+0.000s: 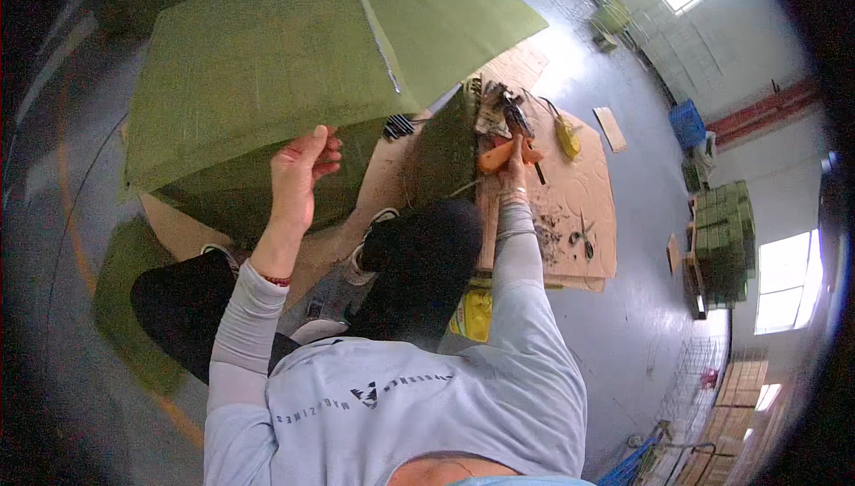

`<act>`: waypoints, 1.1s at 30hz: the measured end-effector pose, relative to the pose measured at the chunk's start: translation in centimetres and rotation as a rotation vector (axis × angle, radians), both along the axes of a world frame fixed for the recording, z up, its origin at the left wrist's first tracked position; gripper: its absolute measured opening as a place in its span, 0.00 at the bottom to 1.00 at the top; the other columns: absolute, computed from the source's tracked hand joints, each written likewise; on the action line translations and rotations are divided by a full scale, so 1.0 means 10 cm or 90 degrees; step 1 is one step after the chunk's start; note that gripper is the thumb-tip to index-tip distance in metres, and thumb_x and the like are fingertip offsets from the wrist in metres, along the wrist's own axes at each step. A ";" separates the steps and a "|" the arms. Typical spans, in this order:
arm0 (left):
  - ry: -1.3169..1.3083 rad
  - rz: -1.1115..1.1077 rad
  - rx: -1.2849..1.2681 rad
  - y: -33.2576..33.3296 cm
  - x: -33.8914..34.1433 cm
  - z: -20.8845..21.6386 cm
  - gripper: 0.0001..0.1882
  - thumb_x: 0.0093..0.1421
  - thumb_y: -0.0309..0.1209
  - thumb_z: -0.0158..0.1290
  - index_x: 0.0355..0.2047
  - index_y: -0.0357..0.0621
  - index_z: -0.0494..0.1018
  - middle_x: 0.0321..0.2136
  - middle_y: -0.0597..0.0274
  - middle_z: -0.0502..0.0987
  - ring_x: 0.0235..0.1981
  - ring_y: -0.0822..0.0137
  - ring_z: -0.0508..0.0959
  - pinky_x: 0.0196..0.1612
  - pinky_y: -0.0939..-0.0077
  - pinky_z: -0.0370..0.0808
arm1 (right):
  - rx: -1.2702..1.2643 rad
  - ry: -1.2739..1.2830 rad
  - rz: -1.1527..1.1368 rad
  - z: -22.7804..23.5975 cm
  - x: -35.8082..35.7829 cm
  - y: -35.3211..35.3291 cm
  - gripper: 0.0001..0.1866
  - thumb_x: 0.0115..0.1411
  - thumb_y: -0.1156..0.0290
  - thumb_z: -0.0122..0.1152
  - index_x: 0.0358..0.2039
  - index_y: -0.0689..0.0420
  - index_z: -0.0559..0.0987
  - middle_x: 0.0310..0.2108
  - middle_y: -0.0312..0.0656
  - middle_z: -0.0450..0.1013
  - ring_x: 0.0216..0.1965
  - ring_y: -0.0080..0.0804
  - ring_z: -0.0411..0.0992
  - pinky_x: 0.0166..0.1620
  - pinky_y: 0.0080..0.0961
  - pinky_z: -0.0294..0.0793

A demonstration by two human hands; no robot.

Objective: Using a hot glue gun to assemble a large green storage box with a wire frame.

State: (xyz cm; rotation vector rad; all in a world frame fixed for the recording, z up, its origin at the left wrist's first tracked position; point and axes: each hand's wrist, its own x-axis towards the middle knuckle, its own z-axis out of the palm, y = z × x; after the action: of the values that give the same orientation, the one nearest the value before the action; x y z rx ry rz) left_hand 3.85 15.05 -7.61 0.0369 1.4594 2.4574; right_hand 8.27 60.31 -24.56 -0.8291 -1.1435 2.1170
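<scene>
My left hand (304, 167) is raised in front of a large box shape covered in green mesh-like sheet (258, 49). Its fingers are curled and the thumb lies against the index finger; whatever they may hold is too small to tell. My right hand (514, 165) reaches over a cardboard-topped surface (583, 201) and is closed round an orange-handled tool (492, 159) whose exact kind is unclear. Dark metal parts (511, 112) lie just beyond that hand. A bundle of small black strips (399, 127) is at the green sheet's near right corner.
On the cardboard are a yellow tool (567, 137), scissors (585, 235) and scattered dark bits (550, 229). A yellow container (474, 315) stands below its near edge. Another green sheet (454, 27) lies behind. Green stacked blocks (723, 241) and a blue crate (687, 123) are at right.
</scene>
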 end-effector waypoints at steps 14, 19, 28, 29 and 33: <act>-0.026 -0.044 0.038 0.41 -0.07 -0.02 0.12 0.57 0.38 0.57 0.28 0.42 0.77 0.22 0.62 0.79 0.19 0.75 0.76 0.22 0.81 0.75 | 0.185 -0.151 0.418 1.83 -0.06 -1.38 0.28 0.61 0.44 0.47 0.34 0.60 0.78 0.28 0.42 0.76 0.27 0.29 0.75 0.30 0.23 0.74; -0.031 -0.066 0.040 0.67 -0.06 0.12 0.13 0.57 0.40 0.56 0.28 0.41 0.77 0.22 0.60 0.79 0.18 0.73 0.76 0.23 0.80 0.75 | -0.023 0.027 0.556 2.02 -0.25 -1.91 0.19 0.62 0.55 0.53 0.34 0.62 0.77 0.30 0.42 0.76 0.28 0.26 0.75 0.33 0.19 0.75; 0.082 -0.004 -0.086 0.77 -0.01 0.03 0.20 0.60 0.39 0.53 0.22 0.32 0.77 0.20 0.58 0.78 0.20 0.72 0.76 0.27 0.79 0.73 | 0.387 0.066 0.484 1.77 -0.37 -2.12 0.08 0.58 0.71 0.59 0.31 0.63 0.77 0.24 0.36 0.74 0.23 0.20 0.70 0.26 0.16 0.68; 0.082 -0.007 -0.086 0.78 -0.02 0.00 0.20 0.60 0.39 0.53 0.22 0.32 0.77 0.20 0.58 0.78 0.20 0.72 0.76 0.27 0.79 0.73 | 0.386 0.064 0.481 1.74 -0.38 -2.12 0.08 0.58 0.71 0.59 0.31 0.63 0.77 0.24 0.36 0.74 0.23 0.20 0.70 0.26 0.16 0.68; 0.116 0.015 -0.146 0.77 -0.08 -0.14 0.19 0.60 0.39 0.53 0.22 0.34 0.77 0.20 0.62 0.78 0.20 0.74 0.75 0.27 0.80 0.71 | 0.360 0.072 0.441 1.67 -0.42 -2.19 0.07 0.58 0.72 0.59 0.30 0.63 0.77 0.23 0.36 0.74 0.22 0.20 0.69 0.26 0.17 0.67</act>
State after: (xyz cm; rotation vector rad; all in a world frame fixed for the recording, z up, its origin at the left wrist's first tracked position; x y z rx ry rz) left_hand 3.02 22.80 -9.02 0.2013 1.8196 2.3396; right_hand 4.04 38.44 -7.85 -0.0372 -2.0374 2.1015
